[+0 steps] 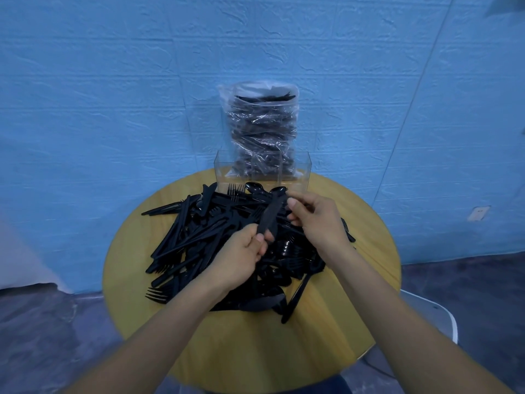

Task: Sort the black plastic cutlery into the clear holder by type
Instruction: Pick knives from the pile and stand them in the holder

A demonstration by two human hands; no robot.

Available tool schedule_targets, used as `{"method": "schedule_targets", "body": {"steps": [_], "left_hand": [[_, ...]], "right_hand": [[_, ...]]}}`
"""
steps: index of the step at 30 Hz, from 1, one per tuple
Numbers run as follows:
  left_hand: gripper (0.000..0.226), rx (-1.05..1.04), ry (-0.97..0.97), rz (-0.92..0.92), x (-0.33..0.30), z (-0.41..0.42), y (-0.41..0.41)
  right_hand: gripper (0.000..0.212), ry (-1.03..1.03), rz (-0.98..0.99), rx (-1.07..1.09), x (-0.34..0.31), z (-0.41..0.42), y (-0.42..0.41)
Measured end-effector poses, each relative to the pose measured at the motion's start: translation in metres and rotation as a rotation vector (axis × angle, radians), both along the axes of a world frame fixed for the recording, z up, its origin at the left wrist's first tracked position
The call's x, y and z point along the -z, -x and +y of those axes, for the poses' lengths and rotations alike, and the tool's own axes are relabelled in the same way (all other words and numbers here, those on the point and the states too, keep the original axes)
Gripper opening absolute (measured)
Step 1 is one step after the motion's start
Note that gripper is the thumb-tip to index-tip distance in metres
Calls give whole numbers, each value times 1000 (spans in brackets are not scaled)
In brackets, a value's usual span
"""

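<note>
2 hands (241, 254) (315, 220) pinch knife (270, 217) above cutlery pile (204, 240).

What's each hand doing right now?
Left hand: pinches the handle of a black knife.
Right hand: fingers curled near the knife's blade; grip cannot be told.

The light is dim and even with a strong blue cast, no source in view, and shadows are soft and faint on the round table (355, 280). Glare shows only as small white glints on the far plastic bag (260, 123). Wide-angle distortion bends lines at the edges, the whole picture is slightly soft, and black cutlery (199, 237) merges into a detail-poor mass.
</note>
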State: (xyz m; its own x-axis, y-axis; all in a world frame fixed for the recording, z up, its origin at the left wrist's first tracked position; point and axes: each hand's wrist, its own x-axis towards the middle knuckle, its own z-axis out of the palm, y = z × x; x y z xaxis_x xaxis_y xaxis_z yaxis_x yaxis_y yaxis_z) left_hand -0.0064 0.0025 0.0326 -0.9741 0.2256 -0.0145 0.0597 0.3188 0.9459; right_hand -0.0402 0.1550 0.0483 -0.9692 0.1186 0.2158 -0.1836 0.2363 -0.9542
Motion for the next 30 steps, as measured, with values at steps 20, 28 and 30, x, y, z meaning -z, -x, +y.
{"method": "schedule_targets", "body": {"steps": [20,28,30], "left_hand": [[28,-239,-92,-43,3,-35,32],[21,-241,142,441,-9,-15,38],[22,-233,186,574,-14,-8,36]], "right_hand": [[18,-500,-233,44,8,-27,60],[13,52,-384,-257,-27,1,9],[12,-9,-466,-353,-32,2,-5]]}}
